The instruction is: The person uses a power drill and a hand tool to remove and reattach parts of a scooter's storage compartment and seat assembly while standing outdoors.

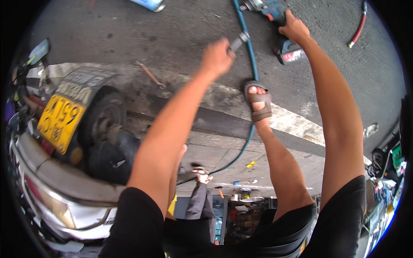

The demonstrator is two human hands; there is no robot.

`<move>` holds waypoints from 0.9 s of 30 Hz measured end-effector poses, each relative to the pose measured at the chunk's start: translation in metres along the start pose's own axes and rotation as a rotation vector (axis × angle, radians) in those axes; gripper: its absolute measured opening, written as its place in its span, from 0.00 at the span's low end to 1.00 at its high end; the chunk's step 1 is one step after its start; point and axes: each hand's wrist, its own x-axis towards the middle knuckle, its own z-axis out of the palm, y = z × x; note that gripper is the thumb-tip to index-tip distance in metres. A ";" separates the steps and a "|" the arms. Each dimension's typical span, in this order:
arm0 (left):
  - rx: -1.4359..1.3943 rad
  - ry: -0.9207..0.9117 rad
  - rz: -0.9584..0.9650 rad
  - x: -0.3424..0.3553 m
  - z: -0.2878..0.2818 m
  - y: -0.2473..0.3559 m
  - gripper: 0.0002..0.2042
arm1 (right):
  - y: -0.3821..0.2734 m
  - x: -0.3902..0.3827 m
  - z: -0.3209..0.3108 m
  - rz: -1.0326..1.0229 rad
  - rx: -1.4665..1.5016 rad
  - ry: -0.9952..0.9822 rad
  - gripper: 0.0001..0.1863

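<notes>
My right hand (294, 28) is closed around the handle of a cordless impact wrench (273, 10), blue and grey with a red switch. Its metal nose points left, and the battery (290, 55) is below the hand. Slightly blurred, my left hand (218, 58) grips a short grey metal tool (239, 41); its hidden end keeps me from telling the exact kind. That tool's tip overlaps a blue-green hose (252, 53) in the picture; whether they touch I cannot tell. On the asphalt, left of my left hand, lies a spanner (150, 75).
A scooter with a yellow plate (61, 122) and a dark rear wheel (107, 116) stands at left. My sandalled foot (260, 101) is beside the hose on the kerb. A red hose (359, 29) lies far right. Another person's foot (202, 175) shows below, near cluttered shelves (245, 219).
</notes>
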 end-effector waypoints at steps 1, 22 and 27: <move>-0.216 -0.014 -0.056 -0.036 0.006 0.003 0.10 | -0.006 -0.011 0.009 0.000 0.058 -0.014 0.28; -0.436 0.385 -0.084 -0.576 -0.343 0.310 0.14 | -0.200 -0.560 -0.349 -0.638 1.361 -0.569 0.25; -0.303 0.578 -0.087 -0.619 -0.340 0.350 0.16 | -0.223 -0.589 -0.441 -0.776 0.972 -0.573 0.19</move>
